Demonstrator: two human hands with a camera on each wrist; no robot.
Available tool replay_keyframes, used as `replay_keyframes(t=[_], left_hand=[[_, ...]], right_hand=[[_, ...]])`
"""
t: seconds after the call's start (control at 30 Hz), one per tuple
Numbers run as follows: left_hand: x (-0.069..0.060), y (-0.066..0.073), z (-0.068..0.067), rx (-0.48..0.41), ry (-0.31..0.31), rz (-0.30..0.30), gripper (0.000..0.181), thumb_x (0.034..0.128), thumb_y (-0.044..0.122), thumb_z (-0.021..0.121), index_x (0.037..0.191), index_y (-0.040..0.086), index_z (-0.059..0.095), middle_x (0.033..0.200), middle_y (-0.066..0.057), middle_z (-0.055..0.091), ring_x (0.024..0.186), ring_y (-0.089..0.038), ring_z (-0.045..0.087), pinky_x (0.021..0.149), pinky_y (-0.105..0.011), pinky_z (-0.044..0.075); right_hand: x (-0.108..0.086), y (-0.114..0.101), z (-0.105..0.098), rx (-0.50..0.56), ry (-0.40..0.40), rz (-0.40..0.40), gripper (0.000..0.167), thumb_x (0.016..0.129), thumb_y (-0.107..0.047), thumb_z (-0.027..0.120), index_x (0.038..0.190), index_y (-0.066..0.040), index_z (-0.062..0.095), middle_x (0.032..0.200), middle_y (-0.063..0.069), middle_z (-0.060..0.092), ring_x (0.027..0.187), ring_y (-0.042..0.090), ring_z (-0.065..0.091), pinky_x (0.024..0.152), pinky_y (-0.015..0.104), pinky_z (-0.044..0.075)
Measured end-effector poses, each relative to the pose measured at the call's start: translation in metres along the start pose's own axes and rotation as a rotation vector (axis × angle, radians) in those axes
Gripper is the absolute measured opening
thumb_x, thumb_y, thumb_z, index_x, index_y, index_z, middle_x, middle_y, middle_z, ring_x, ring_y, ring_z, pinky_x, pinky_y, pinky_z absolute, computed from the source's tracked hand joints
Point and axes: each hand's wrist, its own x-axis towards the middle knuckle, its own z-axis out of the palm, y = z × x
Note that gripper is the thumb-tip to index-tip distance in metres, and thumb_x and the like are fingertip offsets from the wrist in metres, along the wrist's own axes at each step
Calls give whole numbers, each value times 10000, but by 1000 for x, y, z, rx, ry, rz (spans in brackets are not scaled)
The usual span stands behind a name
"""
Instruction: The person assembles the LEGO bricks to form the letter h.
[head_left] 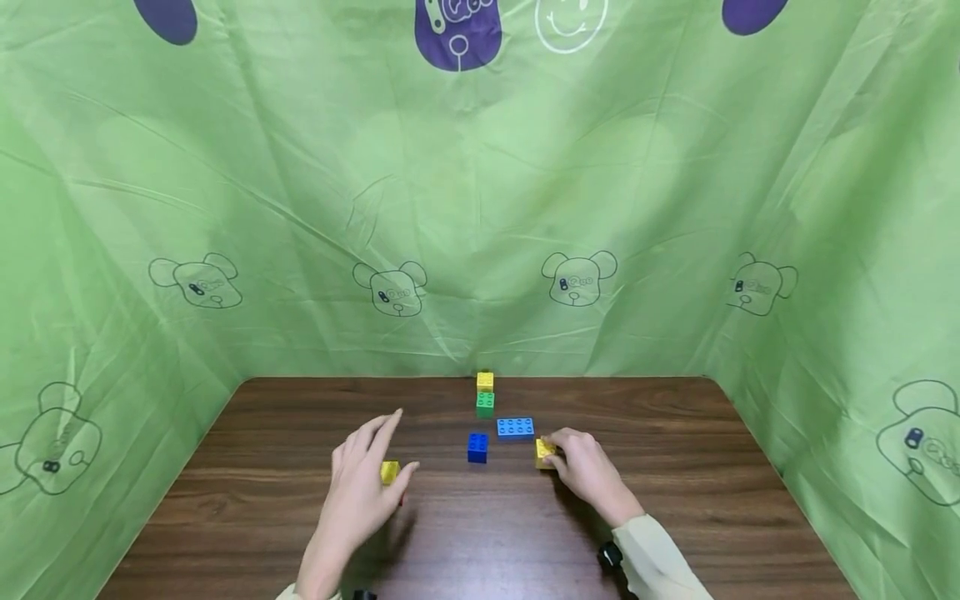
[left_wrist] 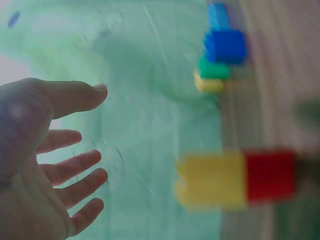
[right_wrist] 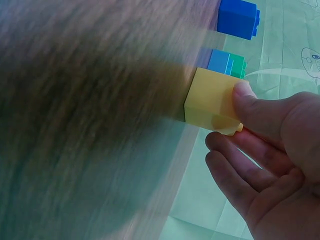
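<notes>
My right hand point(head_left: 588, 468) pinches a yellow toy building brick point(head_left: 543, 455) at the right of the group, thumb on one side of it. The right wrist view shows this yellow brick point(right_wrist: 211, 99) at the table surface. My left hand point(head_left: 356, 493) holds nothing, its fingers spread and the thumb apart. Beside and partly behind it stands a yellow brick point(head_left: 389, 472) stacked on a red brick point(left_wrist: 271, 176). In the left wrist view a gap separates the hand from this stack. A dark blue brick point(head_left: 477, 448) sits between the two hands.
A long light blue brick point(head_left: 515, 428) lies behind the dark blue one. Farther back are a green brick point(head_left: 485, 405) and another yellow brick point(head_left: 485, 382) near the table's rear edge. Green cloth point(head_left: 480, 208) surrounds the wooden table point(head_left: 675, 450) at the back and sides.
</notes>
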Motion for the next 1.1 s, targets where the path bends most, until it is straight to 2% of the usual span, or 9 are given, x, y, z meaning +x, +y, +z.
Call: replay_keyframes(t=[0.07, 0.17, 0.33, 0.47, 0.57, 0.87, 1.0, 1.1], left_hand=[[13, 12, 3, -17, 6, 48, 813, 727, 158, 911, 1448, 82, 543, 1311, -192, 600, 1181, -412, 555, 953, -561, 386], [28, 27, 11, -36, -36, 83, 781, 757, 175, 896, 1450, 98, 543, 1348, -177, 584, 1220, -392, 543, 961, -545, 410], [39, 37, 32, -55, -142, 63, 702, 802, 184, 870, 1432, 133, 565, 1387, -120, 568, 1245, -345, 541, 954, -516, 453], [41, 43, 45, -34, -224, 11, 652, 818, 210, 857, 1406, 138, 585, 1388, -100, 577, 1247, -339, 548, 958, -515, 450], [40, 44, 54, -15, -261, -14, 624, 816, 208, 856, 1379, 116, 604, 1374, -103, 592, 1227, -349, 567, 939, -521, 459], [30, 33, 92, -23, -414, -87, 540, 846, 170, 818, 1340, 67, 624, 1341, -124, 639, 1190, -327, 640, 909, -520, 498], [25, 26, 108, -5, -446, -88, 538, 845, 183, 817, 1333, 59, 628, 1298, -135, 650, 1130, -322, 663, 858, -506, 509], [23, 22, 117, 1, -437, -87, 538, 835, 185, 824, 1322, 59, 632, 1263, -141, 661, 1089, -325, 674, 834, -507, 510]], right_hand=[[1, 0, -1, 4, 1, 7, 233, 809, -95, 845, 1016, -23, 766, 1017, 109, 744, 924, 249, 720, 785, 386, 597], [4, 0, -1, 12, -14, 23, 235, 811, -101, 844, 1017, -19, 766, 1016, 112, 743, 921, 248, 716, 785, 387, 595], [3, -3, 0, 11, -36, 34, 229, 809, -107, 846, 1010, -28, 768, 1001, 100, 743, 905, 235, 709, 775, 389, 591], [0, -3, 1, 7, -33, 32, 234, 806, -112, 848, 1009, -28, 768, 1000, 99, 743, 908, 242, 711, 781, 398, 591], [-1, -3, 1, -1, -26, 21, 247, 800, -120, 853, 1013, -28, 771, 999, 100, 745, 907, 244, 712, 782, 399, 591], [-1, -1, -1, 18, -46, 51, 247, 800, -135, 854, 1012, -36, 772, 998, 97, 744, 910, 240, 708, 785, 400, 590], [0, -1, -2, 9, -32, 32, 243, 798, -137, 853, 1005, -39, 773, 985, 89, 743, 889, 225, 704, 766, 392, 588], [1, -1, -2, 6, -30, 24, 244, 799, -137, 852, 1007, -37, 772, 988, 91, 744, 888, 226, 704, 764, 394, 588]])
